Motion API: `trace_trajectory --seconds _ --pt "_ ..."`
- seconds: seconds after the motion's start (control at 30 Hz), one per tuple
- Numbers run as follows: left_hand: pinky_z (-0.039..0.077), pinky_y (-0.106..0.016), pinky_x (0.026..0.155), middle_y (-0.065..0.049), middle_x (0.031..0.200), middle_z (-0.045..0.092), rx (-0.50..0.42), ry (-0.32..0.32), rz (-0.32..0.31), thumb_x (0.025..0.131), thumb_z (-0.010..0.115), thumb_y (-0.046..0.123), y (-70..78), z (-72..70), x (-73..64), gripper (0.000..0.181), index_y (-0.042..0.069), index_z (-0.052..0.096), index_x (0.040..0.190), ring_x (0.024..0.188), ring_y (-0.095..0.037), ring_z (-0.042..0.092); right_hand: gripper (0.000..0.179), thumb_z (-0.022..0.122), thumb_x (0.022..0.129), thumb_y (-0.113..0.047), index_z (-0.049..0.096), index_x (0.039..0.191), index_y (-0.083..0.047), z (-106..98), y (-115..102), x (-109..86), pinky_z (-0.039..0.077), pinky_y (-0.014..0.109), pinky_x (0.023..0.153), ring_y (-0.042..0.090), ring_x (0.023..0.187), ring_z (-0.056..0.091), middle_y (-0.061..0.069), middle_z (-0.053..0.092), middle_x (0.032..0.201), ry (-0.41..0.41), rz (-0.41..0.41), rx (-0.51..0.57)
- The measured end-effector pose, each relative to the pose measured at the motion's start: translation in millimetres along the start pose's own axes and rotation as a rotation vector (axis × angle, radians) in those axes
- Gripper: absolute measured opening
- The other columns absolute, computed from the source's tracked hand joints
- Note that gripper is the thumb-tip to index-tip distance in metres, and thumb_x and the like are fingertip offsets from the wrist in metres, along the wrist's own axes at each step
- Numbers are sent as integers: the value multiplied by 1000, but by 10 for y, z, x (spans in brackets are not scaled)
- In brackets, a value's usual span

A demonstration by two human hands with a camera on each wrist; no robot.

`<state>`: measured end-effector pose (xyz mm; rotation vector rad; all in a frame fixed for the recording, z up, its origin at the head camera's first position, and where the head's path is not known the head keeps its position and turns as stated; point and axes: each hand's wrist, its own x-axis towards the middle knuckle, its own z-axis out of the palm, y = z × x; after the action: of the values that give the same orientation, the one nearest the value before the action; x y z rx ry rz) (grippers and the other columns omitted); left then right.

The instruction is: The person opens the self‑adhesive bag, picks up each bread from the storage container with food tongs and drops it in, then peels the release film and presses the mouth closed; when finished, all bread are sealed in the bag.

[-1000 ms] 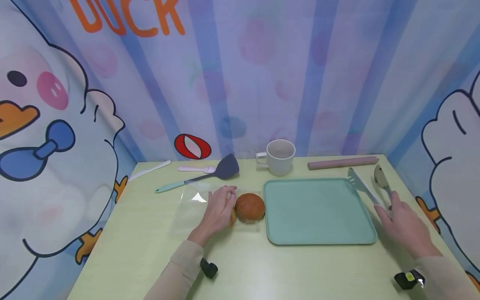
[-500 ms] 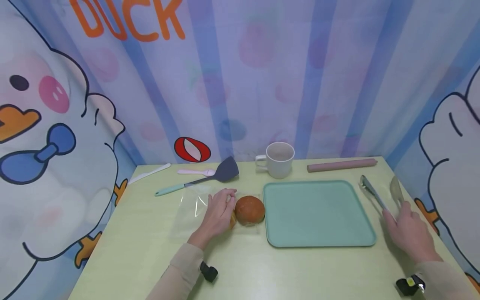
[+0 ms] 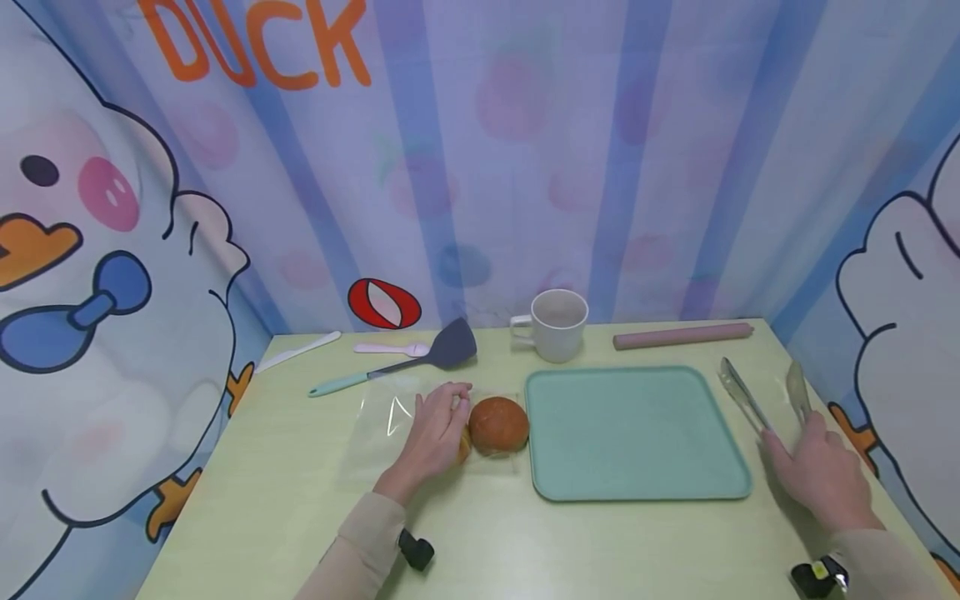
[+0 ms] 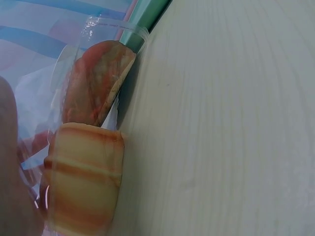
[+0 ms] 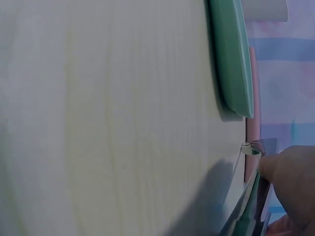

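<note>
My left hand (image 3: 438, 429) rests over a clear plastic bag (image 3: 390, 421) on the table, its fingers loosely bent beside a round brown bun (image 3: 498, 425). A second, paler piece of bread (image 3: 465, 444) lies mostly hidden under this hand. In the left wrist view, the paler bread (image 4: 88, 174) and the brown bun (image 4: 101, 81) show through the plastic. On the right, my other hand (image 3: 821, 475) grips metal tongs (image 3: 746, 394), whose two arms stand spread apart with nothing between them. The right wrist view shows the thumb (image 5: 290, 182) beside the tongs (image 5: 248, 206).
A green tray (image 3: 637, 433) lies between bun and tongs. Behind stand a white mug (image 3: 558, 323) and a pink rolling pin (image 3: 682, 335). Back left, there are a dark spatula (image 3: 452, 343), a pink fork (image 3: 393, 348) and a white knife (image 3: 298, 352).
The tongs have turned and shifted slightly right, away from the tray, and their tips have spread wider. My left hand, the bag and the bun have stayed in place.
</note>
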<state>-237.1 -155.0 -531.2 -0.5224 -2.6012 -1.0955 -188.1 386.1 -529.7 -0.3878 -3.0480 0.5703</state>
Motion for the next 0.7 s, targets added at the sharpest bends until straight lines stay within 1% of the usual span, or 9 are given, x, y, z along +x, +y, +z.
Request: trace_trajectory --seconds 0.17,0.27,0.37,0.43,0.53,0.6,0.7 --pt "11 -83 116 -12 139 66 1 2 3 112 38 23 -2 11 -4 21 12 56 111 140 -39 52 96 45 104 -62 23 143 23 -3 29 10 48 67 66 70 95 52 50 43 114 -13 16 -3" --pt "10 -83 116 -13 139 65 2 0 7 112 37 23 6 8 -6 22 12 56 112 140 -39 51 100 45 103 -65 23 143 24 -10 50 15 48 69 68 69 97 52 52 41 116 -20 16 -6" --pt "10 -83 116 -13 140 65 3 -3 12 112 37 23 16 3 -12 21 12 56 111 140 -39 51 103 46 103 -65 20 148 24 -41 27 3 45 74 74 73 104 45 56 37 122 -10 13 -5" --pt "10 -83 116 -13 140 65 3 -5 14 112 37 23 18 -1 -16 21 11 55 111 140 -39 51 103 48 103 -63 18 151 22 -67 -29 -18 43 76 75 75 108 41 59 33 126 31 -4 1" --pt "10 -84 115 -12 140 65 0 -3 17 112 38 23 19 -7 -14 21 11 55 111 140 -38 51 97 52 103 -58 19 154 18 -105 -179 -73 41 77 75 73 114 36 58 30 132 125 -51 39" --pt "10 -83 115 -12 140 65 -2 -3 15 112 38 23 17 -9 -9 21 11 55 111 140 -38 51 90 55 104 -52 23 155 15 -124 -305 -104 40 77 76 71 116 36 55 33 134 198 -111 82" --pt "10 -83 115 -12 140 65 -5 -1 13 112 38 24 12 -6 2 21 12 55 111 140 -38 51 82 57 105 -44 27 157 12 -140 -509 -143 38 76 81 65 120 38 50 37 136 266 -207 169"
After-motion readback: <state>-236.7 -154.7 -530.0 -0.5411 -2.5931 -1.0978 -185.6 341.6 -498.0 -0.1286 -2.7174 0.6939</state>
